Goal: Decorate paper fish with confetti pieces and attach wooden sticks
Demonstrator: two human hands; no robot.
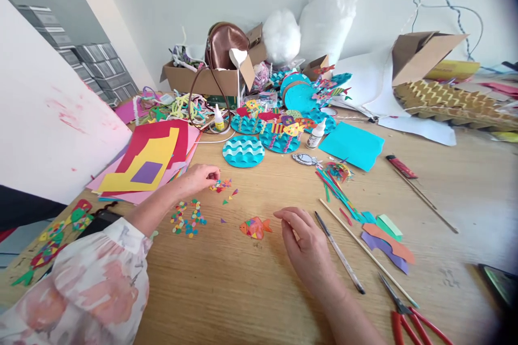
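My left fingers (213,173) curl in near the centre of the frame, tips drawn close over a small heap of bright paper triangles (222,185). Whether a scrap sits between them I cannot tell. My right fingers (286,216), right of centre, are loosely bent with the thumb a little apart; I see nothing in them. Just left of their tips lies the orange paper fish (254,228), flat on the wooden worktop (202,291) in the middle of the frame, head to the left, with coloured triangles over part of its body.

To handle such tiny scraps well, I judge it best to pinch one by its edge, so that neighbours do not cling. A light touch of the right fingers at the tail would steady the fish without covering its patterned part; any glue there may be wet, which I cannot see.

Left of the fish spread round paper dots (189,218), best kept apart from the triangles. To the right lie a pen (340,252), a thin stick (366,250) and, at lower right, red-handled scissors (401,308). Farther up stand two glue bottles (316,135), upright, around a wavy blue oval (243,151). Stacked coloured paper (156,124) fills the left.
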